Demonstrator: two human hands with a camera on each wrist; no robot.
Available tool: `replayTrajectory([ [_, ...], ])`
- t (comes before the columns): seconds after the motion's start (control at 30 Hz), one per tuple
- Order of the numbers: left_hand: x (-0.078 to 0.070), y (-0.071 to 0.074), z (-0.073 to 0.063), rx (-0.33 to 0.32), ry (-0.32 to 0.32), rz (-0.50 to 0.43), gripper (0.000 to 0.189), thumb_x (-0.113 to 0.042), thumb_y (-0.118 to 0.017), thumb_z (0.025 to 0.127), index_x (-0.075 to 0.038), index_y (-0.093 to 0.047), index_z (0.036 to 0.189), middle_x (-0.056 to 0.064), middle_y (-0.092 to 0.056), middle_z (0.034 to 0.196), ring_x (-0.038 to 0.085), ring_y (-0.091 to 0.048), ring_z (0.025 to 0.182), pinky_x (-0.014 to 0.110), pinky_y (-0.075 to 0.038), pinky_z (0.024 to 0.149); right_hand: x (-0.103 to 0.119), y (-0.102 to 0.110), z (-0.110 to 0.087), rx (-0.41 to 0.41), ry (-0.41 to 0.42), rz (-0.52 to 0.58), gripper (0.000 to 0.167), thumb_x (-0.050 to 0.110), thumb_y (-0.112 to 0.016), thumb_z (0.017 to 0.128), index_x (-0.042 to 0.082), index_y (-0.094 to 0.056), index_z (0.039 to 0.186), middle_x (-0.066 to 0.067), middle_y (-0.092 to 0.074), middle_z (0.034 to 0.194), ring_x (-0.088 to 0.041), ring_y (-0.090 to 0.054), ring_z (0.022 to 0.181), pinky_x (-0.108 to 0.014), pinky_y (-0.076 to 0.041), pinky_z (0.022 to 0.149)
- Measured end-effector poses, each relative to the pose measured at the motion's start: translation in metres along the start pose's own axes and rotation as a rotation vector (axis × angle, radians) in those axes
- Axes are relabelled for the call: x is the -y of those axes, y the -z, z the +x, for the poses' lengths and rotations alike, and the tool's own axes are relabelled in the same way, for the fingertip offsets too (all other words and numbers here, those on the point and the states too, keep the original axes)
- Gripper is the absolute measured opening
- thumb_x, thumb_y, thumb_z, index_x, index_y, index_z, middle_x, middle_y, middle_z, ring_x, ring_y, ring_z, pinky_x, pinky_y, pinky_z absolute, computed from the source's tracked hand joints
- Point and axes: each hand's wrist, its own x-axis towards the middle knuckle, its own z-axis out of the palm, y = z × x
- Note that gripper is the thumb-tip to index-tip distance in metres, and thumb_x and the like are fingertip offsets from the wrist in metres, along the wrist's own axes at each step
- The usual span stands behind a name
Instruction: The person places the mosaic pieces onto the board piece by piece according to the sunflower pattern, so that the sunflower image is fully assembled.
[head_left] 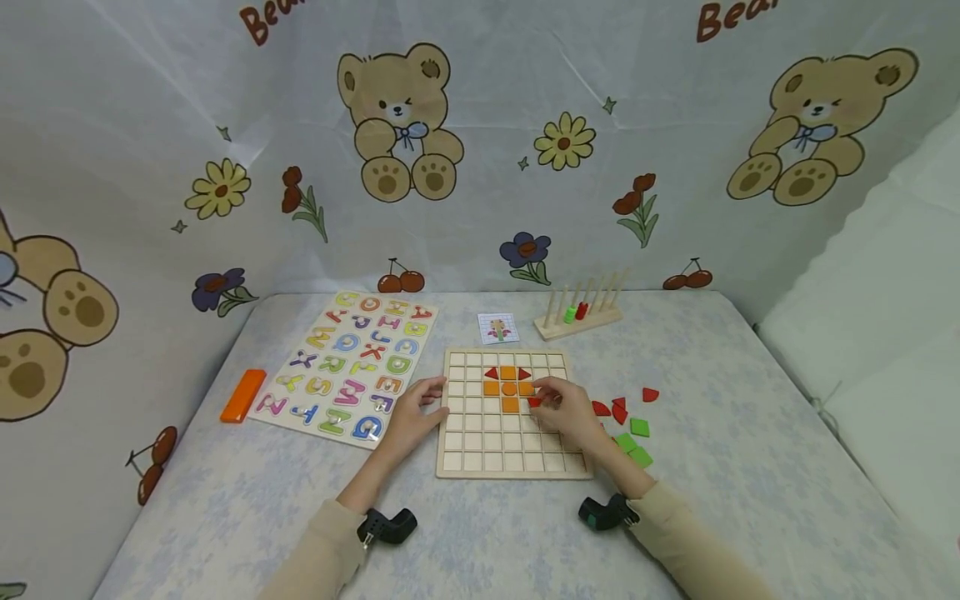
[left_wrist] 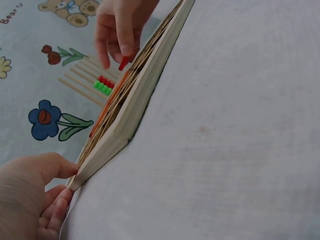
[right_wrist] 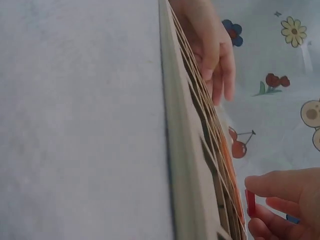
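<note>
A square wooden grid board [head_left: 490, 465] lies on the table. Orange tiles [head_left: 510, 405] form a cross in its upper half, with an orange disc [head_left: 509, 388] at the centre and red triangles [head_left: 491, 373] at two upper corners. At the board's left edge, my left hand [head_left: 415, 414] holds the rim between thumb and fingers. My right hand [head_left: 568, 408] pinches a small red tile [right_wrist: 251, 202] by thumb and fingertip, close over the grid just right of the cross. That tile stands on edge in the grip; its full outline is hidden by the fingers.
Loose red pieces [head_left: 650, 394] and green squares [head_left: 640, 427] lie right of the board. Behind it are a pattern card [head_left: 498, 328] and a peg rack [head_left: 581, 321] with green and red beads. A letter puzzle board [head_left: 345, 367] and an orange block [head_left: 243, 396] lie to the left.
</note>
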Motion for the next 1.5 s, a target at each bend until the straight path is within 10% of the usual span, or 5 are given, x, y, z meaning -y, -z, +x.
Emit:
replayTrajectory([
  [0.73, 0.002, 0.001, 0.001, 0.004, 0.000, -0.002, 0.047, 0.000, -0.071, 0.085, 0.000, -0.060, 0.131, 0.015, -0.064, 0.124, 0.028, -0.061, 0.110, 0.046, -0.050, 0.100, 0.000, -0.014, 0.005, -0.019, 0.010, 0.006, 0.036, 0.000, -0.079, 0.078, -0.004, -0.069, 0.113, -0.015, -0.068, 0.092, -0.016, -0.056, 0.079, -0.019, -0.049, 0.068],
  [1.23, 0.002, 0.001, 0.000, -0.001, -0.009, 0.002, 0.046, 0.000, -0.071, 0.085, 0.001, -0.061, 0.130, 0.015, -0.064, 0.124, 0.028, -0.062, 0.110, 0.044, -0.051, 0.099, -0.054, 0.069, -0.025, -0.241, -0.097, -0.174, 0.030, -0.003, -0.069, 0.086, -0.010, -0.065, 0.116, -0.024, -0.068, 0.097, -0.031, -0.062, 0.084, -0.017, -0.050, 0.065],
  [1.5, 0.003, 0.000, 0.000, -0.002, -0.011, 0.012, 0.045, 0.000, -0.071, 0.085, 0.000, -0.062, 0.129, 0.014, -0.065, 0.122, 0.028, -0.062, 0.109, 0.042, -0.052, 0.098, -0.066, 0.079, -0.031, -0.250, -0.197, -0.167, 0.031, -0.001, -0.068, 0.087, -0.010, -0.064, 0.116, -0.026, -0.068, 0.099, -0.019, -0.058, 0.081, -0.015, -0.047, 0.064],
])
